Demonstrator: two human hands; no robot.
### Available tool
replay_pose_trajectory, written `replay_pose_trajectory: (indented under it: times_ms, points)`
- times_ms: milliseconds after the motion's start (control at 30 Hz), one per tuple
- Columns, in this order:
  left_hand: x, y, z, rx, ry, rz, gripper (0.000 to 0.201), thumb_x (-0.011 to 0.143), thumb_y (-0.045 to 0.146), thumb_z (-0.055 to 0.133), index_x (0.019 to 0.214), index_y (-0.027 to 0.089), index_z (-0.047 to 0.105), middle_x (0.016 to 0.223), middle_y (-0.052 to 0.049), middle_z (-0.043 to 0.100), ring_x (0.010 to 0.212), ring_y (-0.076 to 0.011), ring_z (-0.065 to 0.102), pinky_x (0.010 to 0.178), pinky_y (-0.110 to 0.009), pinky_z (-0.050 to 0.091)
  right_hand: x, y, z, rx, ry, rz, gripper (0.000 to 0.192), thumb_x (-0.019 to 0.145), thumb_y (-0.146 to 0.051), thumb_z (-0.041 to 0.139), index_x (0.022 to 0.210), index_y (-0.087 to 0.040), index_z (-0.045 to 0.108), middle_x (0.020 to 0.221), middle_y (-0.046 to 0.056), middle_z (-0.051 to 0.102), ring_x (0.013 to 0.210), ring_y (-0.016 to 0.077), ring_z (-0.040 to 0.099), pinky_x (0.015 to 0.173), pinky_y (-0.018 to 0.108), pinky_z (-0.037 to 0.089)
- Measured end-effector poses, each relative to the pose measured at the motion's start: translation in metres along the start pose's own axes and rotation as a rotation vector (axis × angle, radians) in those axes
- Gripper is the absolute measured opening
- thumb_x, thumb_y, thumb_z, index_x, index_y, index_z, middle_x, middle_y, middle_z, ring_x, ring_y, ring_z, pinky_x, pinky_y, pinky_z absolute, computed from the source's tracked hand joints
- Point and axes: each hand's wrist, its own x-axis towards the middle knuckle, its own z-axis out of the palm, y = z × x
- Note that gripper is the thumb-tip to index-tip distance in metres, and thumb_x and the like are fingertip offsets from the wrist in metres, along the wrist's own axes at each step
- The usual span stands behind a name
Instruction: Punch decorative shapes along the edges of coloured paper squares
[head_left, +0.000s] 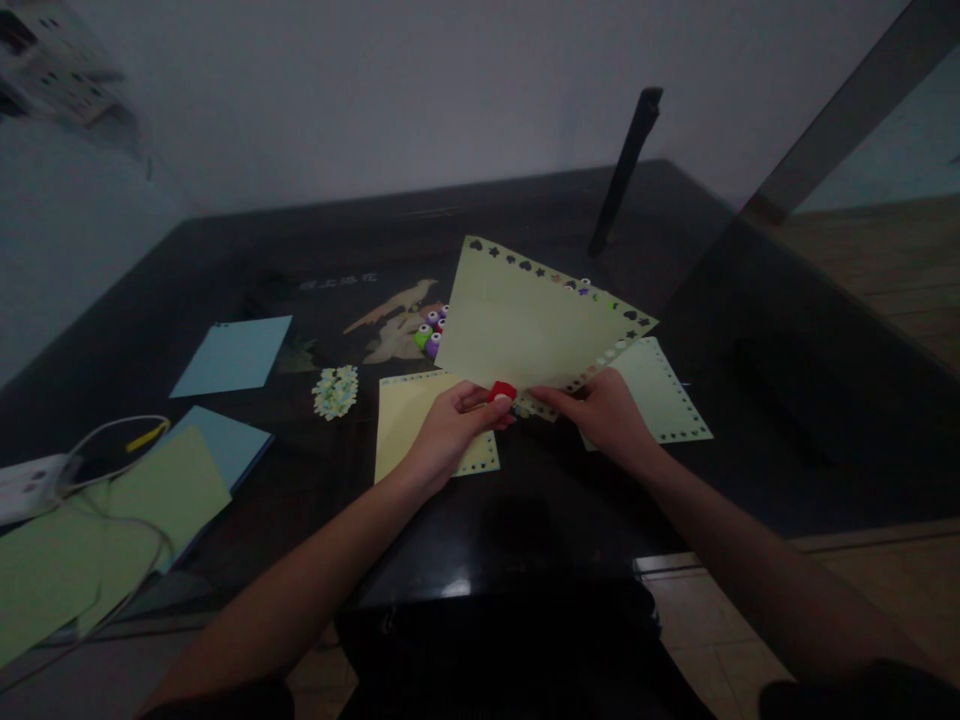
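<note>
Left hand (450, 425) closed around a red punch (501, 392), thumb on top, at the near corner of a pale yellow sheet (525, 325). Right hand (607, 412) pinching the same sheet just beside the punch, fingers curled under the paper edge. Sheet lifted off the dark counter (225, 270), tilted up and away, held between both hands over the middle of the counter. 2 of its edges already lined with punched shapes: dark cut-outs along the far edge, small round holes along the right edge.

Flat beneath the hands: a 2nd yellow sheet (409, 420) under the left hand, with a punched border, and a paler sheet (664, 395) under the right hand, also hole-edged. Behind the lifted sheet, a cluster of small punches (431, 332), purple and green, partly hidden. Near them to the left, a little heap of punched scraps (335, 390).

Further left, well apart: 2 blue sheets (232, 355), one overlapped by a green sheet (112, 520), plus a white power strip (30, 485) with cables. At the far side, a dark rod (626, 170) leaning upward.
</note>
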Motion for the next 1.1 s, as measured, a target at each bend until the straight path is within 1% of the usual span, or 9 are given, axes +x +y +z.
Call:
replay_pose_trajectory:
  times_ms: [167,267,433,567,667,900,1100]
  points:
    - [0.0009,-0.0009,-0.0019,0.088,0.011,0.022,0.024,0.068,0.033,0.073,0.077,0.014,0.061,0.070,-0.003,0.063,0.062,-0.0102,0.056,0.056,-0.023,0.037,-0.0002,-0.0002,-0.0002,0.001,-0.006,-0.015,0.019,0.074,-0.034,0.064,0.087,-0.023,0.072,0.094,0.003,0.073,0.087,0.0221,0.066,0.079,0.036,0.050]
    - [0.0010,-0.0010,-0.0029,0.121,0.019,0.025,0.023,0.068,0.034,0.072,0.077,0.015,0.062,0.070,-0.002,0.063,0.060,-0.0097,0.053,0.054,-0.022,0.033,-0.0004,-0.0010,-0.0001,0.010,-0.006,-0.008,0.018,0.074,-0.034,0.065,0.089,-0.024,0.071,0.095,0.002,0.072,0.087,0.0211,0.066,0.079,0.036,0.050]
    - [0.0004,0.0000,-0.0012,0.113,0.047,0.040,0.023,0.067,0.032,0.073,0.078,0.015,0.063,0.078,-0.004,0.067,0.066,-0.0116,0.056,0.059,-0.024,0.036,-0.0008,-0.0025,-0.0008,0.016,0.001,-0.014,0.018,0.074,-0.033,0.066,0.089,-0.026,0.071,0.097,0.001,0.072,0.090,0.0211,0.066,0.082,0.037,0.050]
    - [0.0000,0.0005,0.0001,0.094,0.050,0.044,0.023,0.066,0.032,0.074,0.077,0.014,0.064,0.080,-0.006,0.068,0.071,-0.0138,0.059,0.067,-0.026,0.041,-0.0011,-0.0029,-0.0012,0.007,-0.005,-0.003,0.018,0.074,-0.034,0.066,0.089,-0.026,0.071,0.095,0.001,0.072,0.087,0.0211,0.066,0.080,0.037,0.050]
    - [-0.0001,0.0002,-0.0003,0.091,0.046,0.045,0.022,0.066,0.032,0.073,0.076,0.014,0.064,0.081,-0.007,0.068,0.071,-0.0140,0.059,0.067,-0.027,0.043,-0.0013,-0.0025,-0.0011,0.010,-0.009,0.000,0.017,0.074,-0.034,0.065,0.087,-0.025,0.071,0.093,0.002,0.073,0.084,0.0208,0.067,0.078,0.037,0.051]
    - [0.0008,-0.0014,-0.0016,0.109,0.060,0.042,0.023,0.066,0.032,0.074,0.076,0.014,0.065,0.082,-0.009,0.069,0.074,-0.0158,0.061,0.068,-0.028,0.044,-0.0016,-0.0019,-0.0008,0.019,-0.007,0.002,0.016,0.074,-0.034,0.065,0.086,-0.025,0.071,0.094,0.001,0.072,0.085,0.0205,0.066,0.079,0.037,0.051]
    - [0.0011,-0.0029,-0.0020,0.128,0.059,0.070,0.022,0.067,0.032,0.073,0.079,0.014,0.067,0.084,-0.008,0.071,0.077,-0.0164,0.063,0.071,-0.028,0.044,-0.0014,-0.0038,-0.0010,0.010,0.003,-0.011,0.018,0.073,-0.033,0.066,0.089,-0.025,0.071,0.098,0.002,0.072,0.091,0.0217,0.066,0.084,0.039,0.049]
